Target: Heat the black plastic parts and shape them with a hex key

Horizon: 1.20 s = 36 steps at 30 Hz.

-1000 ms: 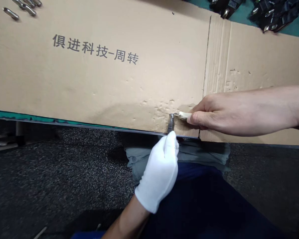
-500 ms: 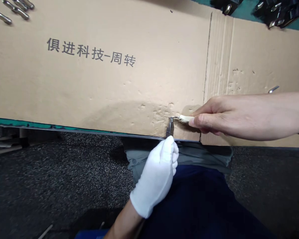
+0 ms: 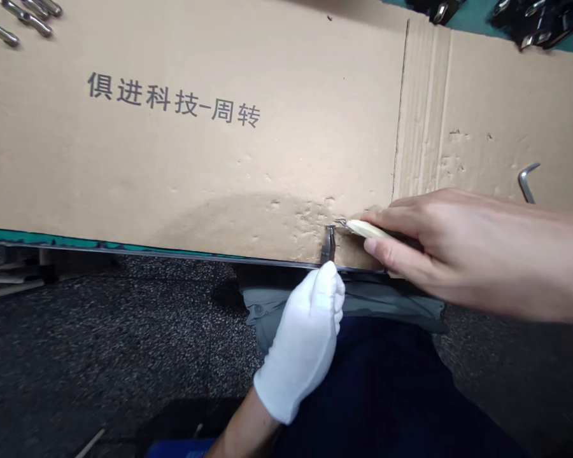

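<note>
Centrally, the metal piece (image 3: 329, 245) lies between both hands — gloved left (image 3: 310, 331) pinching it, right (image 3: 424, 245) gripping a pale-handled tool (image 3: 367, 229).

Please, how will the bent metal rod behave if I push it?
The bent metal rod is probably stiff, since it looks like solid metal. Its bend should keep it from rolling far, but its smooth, shiny surface may slide on the cardboard.

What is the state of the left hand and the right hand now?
Left hand: closed, gripping a small metal part.
Right hand: closed, holding a pale-handled tool.
</note>
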Available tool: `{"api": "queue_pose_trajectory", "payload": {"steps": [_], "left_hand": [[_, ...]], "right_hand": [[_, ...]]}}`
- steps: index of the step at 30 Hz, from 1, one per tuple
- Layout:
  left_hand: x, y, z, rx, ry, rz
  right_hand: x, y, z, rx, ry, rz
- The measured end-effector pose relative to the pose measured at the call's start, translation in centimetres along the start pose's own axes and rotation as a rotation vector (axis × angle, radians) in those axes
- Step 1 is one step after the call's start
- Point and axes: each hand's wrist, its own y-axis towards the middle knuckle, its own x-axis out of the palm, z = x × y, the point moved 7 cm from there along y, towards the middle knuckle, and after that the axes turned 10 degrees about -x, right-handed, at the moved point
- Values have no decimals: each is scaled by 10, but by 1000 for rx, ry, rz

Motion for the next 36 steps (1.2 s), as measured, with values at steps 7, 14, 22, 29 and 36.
{"api": "queue_pose_trajectory", "payload": {"steps": [7, 14, 22, 29, 36], "left_hand": [[-2, -3, 3, -5, 16, -81], [-5, 0, 3, -7, 11, -126], [-5, -1, 4, -5, 13, -148], [-6, 0, 5, 8, 3, -157], [-5, 2, 1, -30, -41, -167]], "right_hand": [[9, -10, -14, -125, -408, 96], [11, -10, -14, -182, -506, 78], [10, -10, -13, -218, -515, 62], [9, -8, -15, -313, -505, 83], [17, -11, -10, -165, -468, 40]]}}
